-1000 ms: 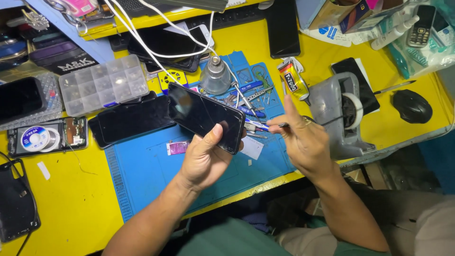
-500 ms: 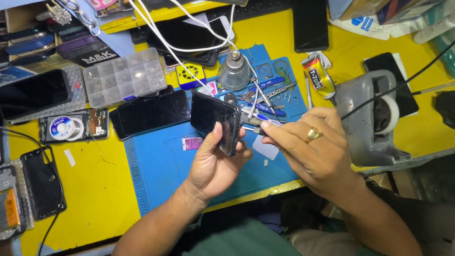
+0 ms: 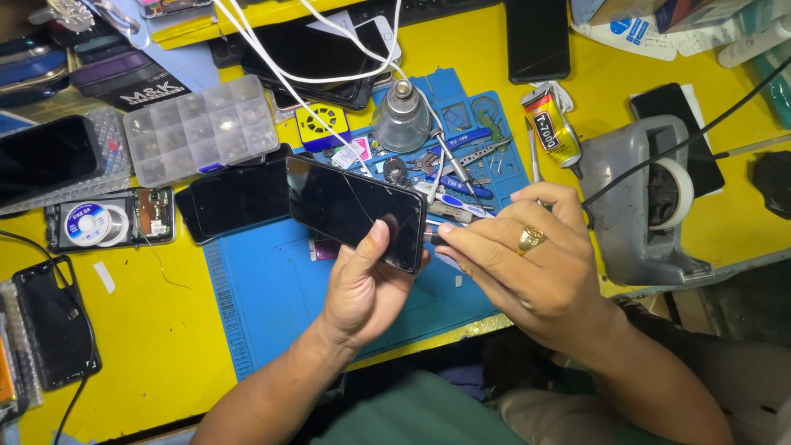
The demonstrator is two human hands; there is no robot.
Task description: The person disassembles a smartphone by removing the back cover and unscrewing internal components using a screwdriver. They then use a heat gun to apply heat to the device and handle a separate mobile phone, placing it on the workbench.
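left hand (image 3: 362,288) grips a black smartphone (image 3: 354,210), screen up, cracked glass, held above the blue work mat (image 3: 272,297) near desk (image 3: 148,346) centre. right hand (image 3: 527,272), gold ring (image 3: 531,239), fingers pinched on a thin metal tool (image 3: 430,239), tip at the phone's edge at 3 o'clock; tool type too small to tell.

progress, my read: phone looks closed, screen on, no gap seen at the edge. work at the edge seems only begun; opening or seating not done.

counts: hands 2. phone in hand 1. loose dark phones/screens on desk approx 8, some cut off by frame. clear parts box (image 3: 198,128) at 10 o'clock, 1. solder wire spool (image 3: 89,222) at 9 o'clock, 1. glue tube (image 3: 550,124) at 1 o'clock, 1. grey tape dispenser (image 3: 634,206) at 3 o'clock, 1. glass bottle (image 3: 401,119) at 12 o'clock, 1. screwdrivers/tweezers pile: can't count.
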